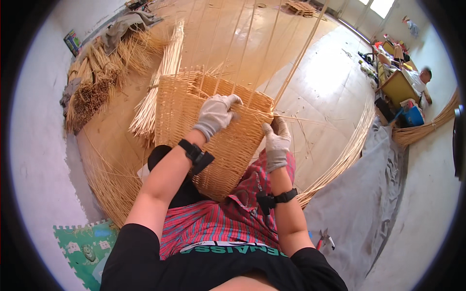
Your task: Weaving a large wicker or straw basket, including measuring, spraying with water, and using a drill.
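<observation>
A half-woven wicker basket (228, 160) leans in my lap, its long upright stakes rising away from the rim. My left hand (216, 115), in a pale work glove, lies against the near wall by the rim with its fingers curled closed. What those fingers hold is too small to tell. At the right corner of the rim, my gloved right hand (277, 140) grips the basket's edge, thumb in front and fingers partly hidden behind. Loose thin strands (298, 118) stick out to the right from that corner.
Bundles of wicker rods (94, 92) are stacked at the far left, beside a pale bundle (150, 106). Long rods (349, 155) curve along the right. Red-handled pliers (322, 239) lie on a grey cloth (347, 213). A person (418, 81) is at the far right.
</observation>
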A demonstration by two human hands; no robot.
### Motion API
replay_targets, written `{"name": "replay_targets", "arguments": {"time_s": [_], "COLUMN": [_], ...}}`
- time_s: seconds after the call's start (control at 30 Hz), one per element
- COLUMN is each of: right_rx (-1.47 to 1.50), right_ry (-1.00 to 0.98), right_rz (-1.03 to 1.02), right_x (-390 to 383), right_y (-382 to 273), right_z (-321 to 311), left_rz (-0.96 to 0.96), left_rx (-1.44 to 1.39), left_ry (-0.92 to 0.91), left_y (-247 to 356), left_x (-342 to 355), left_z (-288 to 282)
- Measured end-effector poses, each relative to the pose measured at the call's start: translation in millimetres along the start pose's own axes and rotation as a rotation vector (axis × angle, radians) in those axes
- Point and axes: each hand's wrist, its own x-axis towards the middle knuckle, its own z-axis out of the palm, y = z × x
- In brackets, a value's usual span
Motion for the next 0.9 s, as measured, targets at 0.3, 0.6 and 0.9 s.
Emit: {"name": "replay_targets", "arguments": {"time_s": [0.3,0.6,0.9], "right_rx": [0.125,0.032,-0.562], "right_ry": [-0.158,-0.11,-0.244], "right_rz": [0.165,0.292,0.056], "right_x": [3.2,49.0,53.2], "right_y": [-72.4,-76.7,-112.9], "right_z": [-113.8,-111.6,-95.7], "left_rz": [0.05,0.082,0.053], "left_rx": [-0.023,-0.039,-0.144], "left_ry": [0.285,0.274,0.074], "left_y": [100.3,117.7,106.5], "left_x": [-59.5,-50.4,-14.7], "left_z": [77.5,73.3,84.6]}}
